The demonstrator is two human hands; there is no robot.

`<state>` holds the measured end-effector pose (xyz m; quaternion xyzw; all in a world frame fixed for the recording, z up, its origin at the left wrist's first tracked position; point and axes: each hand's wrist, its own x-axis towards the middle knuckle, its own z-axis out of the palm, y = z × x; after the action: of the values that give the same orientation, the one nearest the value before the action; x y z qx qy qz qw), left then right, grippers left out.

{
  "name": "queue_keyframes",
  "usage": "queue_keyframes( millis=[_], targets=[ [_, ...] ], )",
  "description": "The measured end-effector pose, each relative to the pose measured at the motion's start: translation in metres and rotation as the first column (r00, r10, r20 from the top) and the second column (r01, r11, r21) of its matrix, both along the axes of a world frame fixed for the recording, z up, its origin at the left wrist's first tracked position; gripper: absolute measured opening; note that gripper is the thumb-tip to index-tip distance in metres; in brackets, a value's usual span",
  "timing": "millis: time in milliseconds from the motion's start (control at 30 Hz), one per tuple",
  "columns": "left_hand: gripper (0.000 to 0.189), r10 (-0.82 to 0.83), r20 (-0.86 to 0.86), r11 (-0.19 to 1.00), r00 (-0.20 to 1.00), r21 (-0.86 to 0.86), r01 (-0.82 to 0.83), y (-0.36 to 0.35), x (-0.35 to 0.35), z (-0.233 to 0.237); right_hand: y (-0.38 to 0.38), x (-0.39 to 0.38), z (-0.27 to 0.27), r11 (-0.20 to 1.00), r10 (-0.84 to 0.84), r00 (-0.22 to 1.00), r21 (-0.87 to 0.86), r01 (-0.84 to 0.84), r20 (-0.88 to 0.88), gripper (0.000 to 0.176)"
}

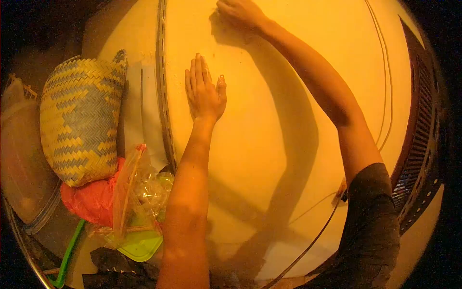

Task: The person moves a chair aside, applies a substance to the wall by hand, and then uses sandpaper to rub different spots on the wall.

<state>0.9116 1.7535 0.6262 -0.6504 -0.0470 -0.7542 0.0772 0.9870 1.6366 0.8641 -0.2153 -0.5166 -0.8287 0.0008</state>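
My left hand [206, 94] is flat against a pale wall [245, 159], palm towards it, with its fingers stretched upward and the thumb apart. Higher up, near the top edge of the view, my right hand [239, 15] is against the same wall with its fingers curled in. Whatever those fingers hold, if anything, is hidden. The right arm reaches up from a dark sleeve and throws a long shadow down the wall.
A slotted metal strip [163, 91] runs up the wall's left side. Left of it hang a woven bag [89, 118], a red plastic bag [89, 200] and clear plastic bags [149, 192]. A cable [315, 243] crosses lower right, and a dark slatted panel [417, 127] stands at the right.
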Motion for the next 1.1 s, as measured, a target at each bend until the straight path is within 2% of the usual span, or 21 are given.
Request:
queue_keyframes(
  millis=[33, 100, 167, 233, 300, 333, 367, 433, 500, 533, 567, 633, 700, 733, 767, 833, 900, 933, 967, 1067, 1100],
  targets=[
    [0.068, 0.001, -0.002, 1.0, 1.0, 0.0, -0.001, 0.0, 0.0, 0.0, 0.001, -0.001, -0.003, 1.0, 0.001, 1.0, 0.0, -0.001, -0.002, 0.018],
    [0.069, -0.027, 0.023, 1.0, 0.999, -0.004, 0.027, -0.001, 0.0, 0.0, 0.006, 0.001, -0.012, 0.948, -0.229, 0.933, -0.283, 0.149, -0.277, 0.023],
    [0.07, -0.007, 0.025, 1.0, 1.0, 0.0, 0.007, -0.001, -0.001, -0.001, 0.024, 0.002, -0.063, 0.856, -0.342, 0.939, -0.408, 0.316, 0.009, 0.021],
    [0.072, 0.018, 0.032, 1.0, 0.999, 0.012, -0.018, 0.0, -0.001, 0.001, 0.018, 0.001, -0.078, 0.871, -0.154, 0.978, -0.448, 0.201, 0.139, 0.021],
    [0.074, -0.019, 0.046, 1.0, 0.999, -0.007, 0.02, 0.002, 0.003, -0.001, 0.019, 0.036, -0.018, 0.969, -0.098, 0.989, -0.218, 0.119, 0.108, 0.022],
    [0.075, -0.011, 0.048, 1.0, 0.999, -0.004, 0.011, 0.002, 0.003, -0.001, -0.001, 0.017, 0.0, 0.955, -0.232, 0.97, -0.203, 0.214, -0.068, 0.022],
    [0.075, -0.009, 0.048, 1.0, 0.999, -0.003, 0.009, 0.002, 0.003, 0.0, -0.017, 0.017, 0.019, 0.909, -0.388, 0.913, -0.214, 0.358, -0.122, 0.022],
    [0.076, -0.02, 0.044, 1.0, 0.999, -0.006, 0.021, 0.002, 0.004, -0.001, 0.003, 0.032, 0.014, 0.978, -0.202, 0.948, -0.098, 0.183, -0.246, 0.024],
    [0.076, -0.011, 0.028, 1.0, 1.0, -0.015, 0.012, 0.002, 0.001, -0.003, 0.011, 0.012, -0.035, 0.95, -0.244, 0.956, -0.236, 0.203, -0.161, 0.02],
    [0.076, -0.001, 0.024, 1.0, 1.0, -0.019, 0.001, 0.001, 0.0, 0.0, 0.012, -0.011, -0.062, 0.792, -0.545, 0.838, -0.343, 0.505, -0.025, 0.015],
    [0.076, -0.002, 0.029, 1.0, 1.0, -0.024, 0.003, 0.002, 0.0, 0.0, 0.012, -0.005, -0.085, 0.894, -0.078, 0.985, -0.427, 0.138, 0.156, 0.013],
    [0.076, -0.003, 0.034, 1.0, 0.999, -0.014, 0.004, 0.002, 0.001, -0.001, 0.008, 0.001, -0.065, 0.922, -0.128, 0.978, -0.345, 0.178, 0.164, 0.015],
    [0.076, -0.006, 0.04, 1.0, 0.999, -0.02, 0.006, 0.001, 0.002, 0.001, 0.02, 0.03, 0.016, 0.916, -0.38, 0.914, -0.085, 0.393, 0.142, 0.016],
    [0.076, -0.018, 0.049, 1.0, 0.999, -0.01, 0.018, 0.001, 0.003, 0.001, -0.004, 0.036, 0.027, 0.971, -0.228, 0.966, -0.108, 0.215, -0.123, 0.022],
    [0.076, -0.032, 0.055, 0.999, 0.998, -0.006, 0.032, 0.002, 0.003, -0.001, 0.006, 0.021, 0.013, 0.99, -0.123, 0.989, 0.063, 0.128, -0.076, 0.016],
    [0.076, -0.023, 0.054, 1.0, 0.998, -0.002, 0.023, 0.004, 0.005, 0.0, 0.0, 0.011, -0.006, 0.956, -0.222, 0.962, -0.23, 0.183, -0.157, 0.021],
    [0.076, -0.019, 0.066, 1.0, 0.998, -0.004, 0.019, 0.001, 0.002, -0.001, 0.043, 0.012, -0.057, 0.842, -0.499, 0.864, -0.2, 0.5, 0.059, 0.017],
    [0.076, -0.043, 0.054, 0.999, 0.998, -0.017, 0.044, -0.003, -0.003, 0.0, 0.018, -0.003, -0.089, 0.831, -0.278, 0.956, -0.475, 0.29, 0.097, 0.016],
    [0.075, -0.067, 0.038, 0.997, 0.997, -0.028, 0.068, -0.006, -0.006, 0.0, 0.013, -0.014, -0.091, 0.817, -0.222, 0.967, -0.517, 0.256, 0.127, 0.014],
    [0.075, -0.009, 0.042, 1.0, 0.999, -0.002, 0.009, 0.0, 0.001, -0.001, 0.012, 0.036, 0.007, 0.933, -0.324, 0.918, -0.082, 0.35, 0.229, 0.016],
    [0.075, -0.004, 0.037, 1.0, 0.999, -0.018, 0.005, 0.0, 0.0, -0.001, 0.002, 0.03, 0.014, 0.981, -0.148, 0.989, -0.131, 0.145, -0.01, 0.017]
  ],
)
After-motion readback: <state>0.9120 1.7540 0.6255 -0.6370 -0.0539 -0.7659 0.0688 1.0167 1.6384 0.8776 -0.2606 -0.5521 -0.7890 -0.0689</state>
